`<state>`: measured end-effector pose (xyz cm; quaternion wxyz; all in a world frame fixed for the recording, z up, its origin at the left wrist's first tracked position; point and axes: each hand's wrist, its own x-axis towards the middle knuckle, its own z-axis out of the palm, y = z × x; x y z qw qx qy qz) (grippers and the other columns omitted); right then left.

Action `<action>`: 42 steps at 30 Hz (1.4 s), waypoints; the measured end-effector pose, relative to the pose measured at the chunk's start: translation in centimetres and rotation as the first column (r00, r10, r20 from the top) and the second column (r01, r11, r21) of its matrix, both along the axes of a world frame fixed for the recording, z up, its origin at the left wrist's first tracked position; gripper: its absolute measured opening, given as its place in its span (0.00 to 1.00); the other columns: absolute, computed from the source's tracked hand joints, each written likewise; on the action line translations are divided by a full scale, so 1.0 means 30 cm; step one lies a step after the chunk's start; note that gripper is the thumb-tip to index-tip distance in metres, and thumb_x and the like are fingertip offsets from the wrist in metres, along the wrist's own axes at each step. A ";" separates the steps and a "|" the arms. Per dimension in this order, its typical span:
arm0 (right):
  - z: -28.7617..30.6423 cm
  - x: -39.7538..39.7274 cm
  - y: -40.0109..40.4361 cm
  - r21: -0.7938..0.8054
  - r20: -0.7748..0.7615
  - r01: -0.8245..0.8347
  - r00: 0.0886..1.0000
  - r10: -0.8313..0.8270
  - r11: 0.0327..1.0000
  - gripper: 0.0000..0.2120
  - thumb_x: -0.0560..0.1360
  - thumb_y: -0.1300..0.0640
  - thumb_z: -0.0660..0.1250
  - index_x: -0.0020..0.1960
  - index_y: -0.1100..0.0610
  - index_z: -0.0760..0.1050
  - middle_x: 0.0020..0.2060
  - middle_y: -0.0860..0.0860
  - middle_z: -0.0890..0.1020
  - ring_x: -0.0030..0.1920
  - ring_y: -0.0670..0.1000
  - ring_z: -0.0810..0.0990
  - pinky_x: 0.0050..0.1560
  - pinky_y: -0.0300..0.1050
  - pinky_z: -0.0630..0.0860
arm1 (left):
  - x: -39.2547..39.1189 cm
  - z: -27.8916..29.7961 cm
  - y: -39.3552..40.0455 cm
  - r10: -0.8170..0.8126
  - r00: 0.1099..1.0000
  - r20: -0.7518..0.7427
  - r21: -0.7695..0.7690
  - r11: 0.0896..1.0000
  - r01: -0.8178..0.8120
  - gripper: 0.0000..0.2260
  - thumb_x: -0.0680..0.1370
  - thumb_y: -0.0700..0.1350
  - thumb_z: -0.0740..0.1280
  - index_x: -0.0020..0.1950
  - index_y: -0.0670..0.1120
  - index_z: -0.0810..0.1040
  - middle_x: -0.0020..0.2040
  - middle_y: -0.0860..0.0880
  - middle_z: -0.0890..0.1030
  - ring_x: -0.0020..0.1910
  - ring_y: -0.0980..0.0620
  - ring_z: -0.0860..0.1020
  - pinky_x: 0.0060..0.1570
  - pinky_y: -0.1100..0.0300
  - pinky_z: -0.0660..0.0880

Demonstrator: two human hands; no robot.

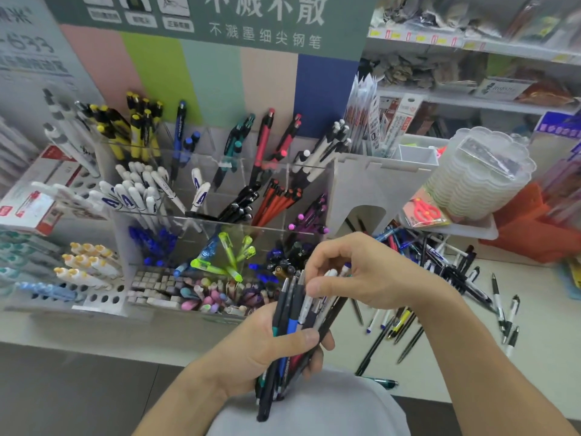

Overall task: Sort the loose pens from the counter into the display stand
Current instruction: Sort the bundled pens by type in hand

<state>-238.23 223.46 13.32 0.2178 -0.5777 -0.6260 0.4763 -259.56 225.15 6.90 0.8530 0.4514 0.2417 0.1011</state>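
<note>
many loose pens (452, 278) beside scissors (425, 211), stacked clear trays (478, 180)

The pale counter (471, 366) carries the clear display stand (201, 221); loose pens (446, 278) lie scattered right of the stand, below an orange box (534, 228).

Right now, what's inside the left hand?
The left hand grips a bundle of pens, mostly dark, one with a blue grip. The right hand pinches their tops. The palm hides the barrels' middles, so no exact count.
</note>
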 end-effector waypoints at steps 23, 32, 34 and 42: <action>-0.054 0.223 -0.141 -0.058 -0.433 0.471 0.782 -0.448 0.880 0.12 0.70 0.48 0.77 0.42 0.56 0.81 0.34 0.52 0.80 0.30 0.51 0.78 0.34 0.42 0.78 | 0.046 0.005 0.003 0.164 0.977 -0.138 -0.132 0.974 -0.182 0.13 0.75 0.46 0.73 0.56 0.39 0.81 0.49 0.37 0.82 0.40 0.43 0.81 0.32 0.53 0.78; -0.128 0.042 -0.111 -0.098 -0.510 0.547 0.690 -0.514 0.832 0.17 0.66 0.60 0.77 0.54 0.60 0.81 0.42 0.53 0.85 0.40 0.50 0.82 0.42 0.41 0.80 | 0.059 0.000 -0.018 0.143 0.966 -0.214 0.055 0.989 -0.134 0.08 0.73 0.44 0.76 0.51 0.47 0.84 0.49 0.37 0.85 0.41 0.38 0.80 0.28 0.58 0.74; -0.146 0.007 -0.118 -0.116 -0.510 0.543 0.687 -0.519 0.832 0.19 0.70 0.59 0.75 0.60 0.61 0.80 0.46 0.55 0.86 0.42 0.48 0.82 0.42 0.40 0.78 | 0.058 0.000 -0.022 0.161 0.968 -0.190 0.045 0.987 -0.156 0.07 0.73 0.44 0.74 0.51 0.48 0.84 0.49 0.37 0.85 0.41 0.37 0.79 0.27 0.58 0.74; -0.141 -0.054 -0.121 -0.182 -0.538 0.628 0.581 -0.611 0.757 0.09 0.86 0.57 0.56 0.53 0.60 0.72 0.42 0.55 0.83 0.44 0.56 0.83 0.54 0.61 0.80 | 0.072 0.015 -0.022 0.179 0.971 -0.156 0.021 0.984 -0.178 0.10 0.79 0.37 0.66 0.60 0.37 0.77 0.51 0.37 0.84 0.43 0.42 0.84 0.27 0.58 0.74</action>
